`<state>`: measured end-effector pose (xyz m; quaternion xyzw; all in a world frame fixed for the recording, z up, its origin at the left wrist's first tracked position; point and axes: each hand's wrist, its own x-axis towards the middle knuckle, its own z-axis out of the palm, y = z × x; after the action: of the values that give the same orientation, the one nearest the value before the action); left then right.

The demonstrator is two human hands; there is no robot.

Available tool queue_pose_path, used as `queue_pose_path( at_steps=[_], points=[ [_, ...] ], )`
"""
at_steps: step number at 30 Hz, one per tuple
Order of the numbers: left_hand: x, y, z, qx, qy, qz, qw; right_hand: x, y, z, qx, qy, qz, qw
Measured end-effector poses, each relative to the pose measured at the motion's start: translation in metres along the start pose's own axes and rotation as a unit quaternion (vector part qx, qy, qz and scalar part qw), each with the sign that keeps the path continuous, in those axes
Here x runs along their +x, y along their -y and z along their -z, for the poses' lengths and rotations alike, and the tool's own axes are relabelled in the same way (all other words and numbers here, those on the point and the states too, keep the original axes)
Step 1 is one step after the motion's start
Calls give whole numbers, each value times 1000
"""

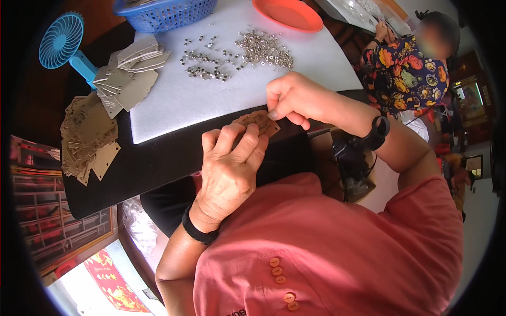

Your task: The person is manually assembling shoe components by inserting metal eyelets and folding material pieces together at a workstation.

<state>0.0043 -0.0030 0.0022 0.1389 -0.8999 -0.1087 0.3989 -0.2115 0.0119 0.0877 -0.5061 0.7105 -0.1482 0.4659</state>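
Note:
A small brown cardboard card [273,129] with printing and holes is held over the table's near edge by my left hand [231,163], its fingers bent across the card's face. At the card's upper right corner, my right hand [298,100] is closed in a pinch; anything between thumb and fingers is too small or hidden. Beyond the hands, on a white sheet [174,113], lie a dense heap of tiny shiny metal pieces [263,48] and a looser scatter of small silver-and-dark metal pieces [208,66].
Left on the table are a stack of brown cards [89,129] and a fanned pile of paler cards [129,79]. A blue handheld fan [62,42] stands behind them. A blue basket [168,16] and a red-orange dish [289,15] are at the back. Another person [406,73] sits at right.

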Motion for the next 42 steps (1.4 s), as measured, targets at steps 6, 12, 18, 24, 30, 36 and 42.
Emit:
queue_pose_path(
  at_steps=[6, 12, 18, 24, 30, 36, 42],
  points=[
    [4, 1, -1, -20, -6, 9, 1000, 7, 5, 7, -31, 26, -5, 999],
    [6, -1, 6, -8, 9, 11, 1000, 9, 4, 1, -7, 22, 1, 1000],
    [0, 1, 5, 0, 10, -24, 1000, -2, -23, -4, 116, -44, 87, 988],
    [1, -6, 20, -1, -4, -12, 1000, -14, -4, -21, -83, -113, 108, 984],
    [-10, 0, 23, 11, -3, 14, 1000, -15, -15, -22, -85, -108, 163, 977],
    [-7, 2, 19, 20, -10, 18, 1000, -5, -1, -10, -214, -102, 213, 948],
    [-6, 0, 18, 18, -13, 27, 999, 43, 17, 17, -272, -279, 231, 892]
  ],
)
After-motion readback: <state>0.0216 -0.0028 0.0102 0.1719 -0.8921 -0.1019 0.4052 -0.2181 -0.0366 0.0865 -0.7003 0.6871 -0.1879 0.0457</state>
